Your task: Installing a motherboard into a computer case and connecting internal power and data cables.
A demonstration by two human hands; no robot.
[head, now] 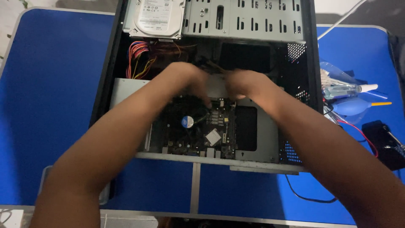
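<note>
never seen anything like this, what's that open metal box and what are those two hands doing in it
One picture, from a camera on the person's head, looking down. The box is an open computer case lying on a blue table. Inside: a small motherboard, a hard drive and coloured wires. The left hand and right hand meet at the board's far edge; what they hold is blurred. To the right lie a blue air blower and a clear bottle.

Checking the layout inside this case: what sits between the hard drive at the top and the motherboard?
In the head view, a bundle of coloured wires lies between the hard drive and the motherboard.
</note>
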